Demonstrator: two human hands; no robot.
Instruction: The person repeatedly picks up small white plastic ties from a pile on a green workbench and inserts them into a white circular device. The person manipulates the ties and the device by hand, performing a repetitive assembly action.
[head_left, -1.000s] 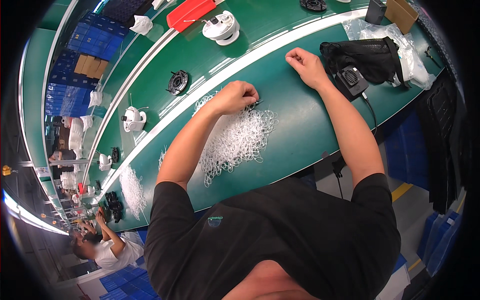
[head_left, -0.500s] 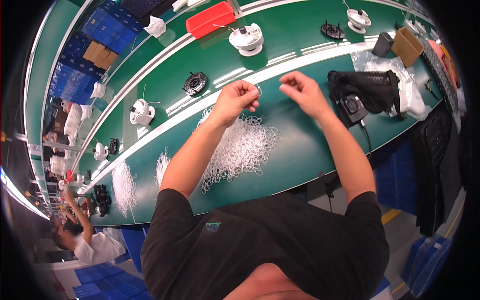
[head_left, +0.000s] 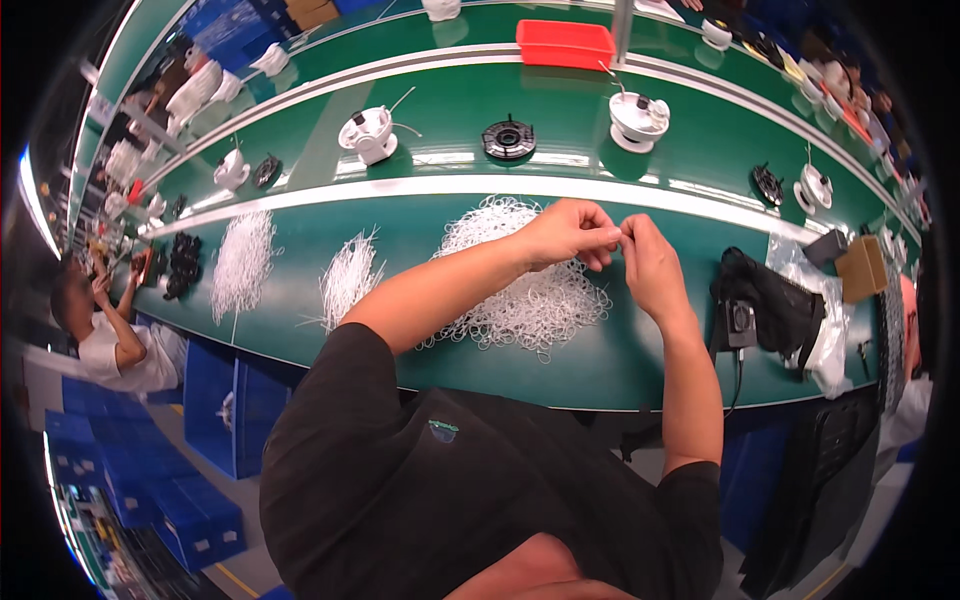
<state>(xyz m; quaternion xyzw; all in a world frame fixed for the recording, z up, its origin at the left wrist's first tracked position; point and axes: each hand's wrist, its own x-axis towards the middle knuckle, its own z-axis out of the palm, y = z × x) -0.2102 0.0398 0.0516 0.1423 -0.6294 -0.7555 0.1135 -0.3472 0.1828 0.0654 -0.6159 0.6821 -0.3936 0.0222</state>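
Note:
My left hand (head_left: 572,236) is closed in a pinch over a large pile of thin white loops (head_left: 530,310). Half a second ago a small white loop showed at its fingertips; the fingers now hide it almost wholly. Against those fingertips my right hand (head_left: 652,268) pinches too, its thumb and forefinger pressed together. What lies between the right fingers is too small to make out. Left of the big pile lies a small bundle of white strands (head_left: 348,280), and beyond it another white pile (head_left: 242,265).
Across a white rail (head_left: 450,186), white round-based units (head_left: 638,122) and black ring-shaped parts (head_left: 508,140) stand on a green surface. A red tray (head_left: 566,44) is farther back. To the right are a black mesh bag (head_left: 768,300) and cardboard box (head_left: 862,268). A co-worker (head_left: 110,320) sits far left.
My hands have come together from apart, and the right fingers have closed beside the left fingertips. The whole view has turned, so the bench now lies more level across it.

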